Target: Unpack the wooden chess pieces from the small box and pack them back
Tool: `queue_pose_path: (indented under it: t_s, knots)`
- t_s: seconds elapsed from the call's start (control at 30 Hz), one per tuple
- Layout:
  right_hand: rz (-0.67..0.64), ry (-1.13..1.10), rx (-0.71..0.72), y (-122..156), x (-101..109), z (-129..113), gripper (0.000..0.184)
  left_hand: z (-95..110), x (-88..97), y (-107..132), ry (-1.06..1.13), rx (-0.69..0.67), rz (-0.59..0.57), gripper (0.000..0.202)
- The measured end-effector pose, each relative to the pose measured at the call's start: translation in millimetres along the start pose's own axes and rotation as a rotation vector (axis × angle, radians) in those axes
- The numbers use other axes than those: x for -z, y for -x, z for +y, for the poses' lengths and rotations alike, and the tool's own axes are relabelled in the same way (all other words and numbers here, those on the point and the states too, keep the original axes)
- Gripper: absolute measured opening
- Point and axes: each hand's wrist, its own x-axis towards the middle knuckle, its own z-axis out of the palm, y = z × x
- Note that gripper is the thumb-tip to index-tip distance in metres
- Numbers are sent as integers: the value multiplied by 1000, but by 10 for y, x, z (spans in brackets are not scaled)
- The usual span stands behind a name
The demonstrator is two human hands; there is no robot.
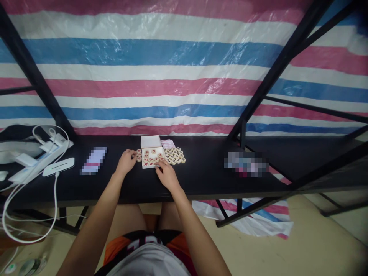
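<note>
A small white box [148,166] stands on the black table with its lid [150,142] tipped back at the rear. Several round Chinese chess pieces with red characters [154,151] lie inside. Left of the box, a few more red-marked pieces [139,152] sit in a short column. My left hand [126,161] is beside them, its fingers curled in; its fingertips are partly hidden. My right hand [167,173] rests at the box's front right corner, fingers bent over the edge, and whatever is beneath them is covered. Dark-marked pieces [175,155] are packed together to the right.
A pink-and-white paper [168,143] lies behind the dark-marked pieces. To the left are a blurred phone-shaped item [94,161], a white device [59,167] and a power strip with cables [43,157]. A pixelated item [246,165] lies right. Black metal posts [255,96] flank the table.
</note>
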Motion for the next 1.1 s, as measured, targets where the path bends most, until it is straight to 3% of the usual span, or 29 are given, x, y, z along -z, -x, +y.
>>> queue_pose_path:
  t_s: [0.33,0.77,0.93,1.1]
  knots:
    - [-7,1,-9,5,7,-10,25,11,51,-2,29,37,-22,22]
    - [-18,4,-18,1,6,-11,25,45,132,-197,-187,71,-114,25]
    - [-2,5,-6,1,3,-12,25,272,129,-207,-226,-62,-70,29]
    - [-9,13,2,-2,11,-13,25,642,13,-274,-280,-237,-246,29]
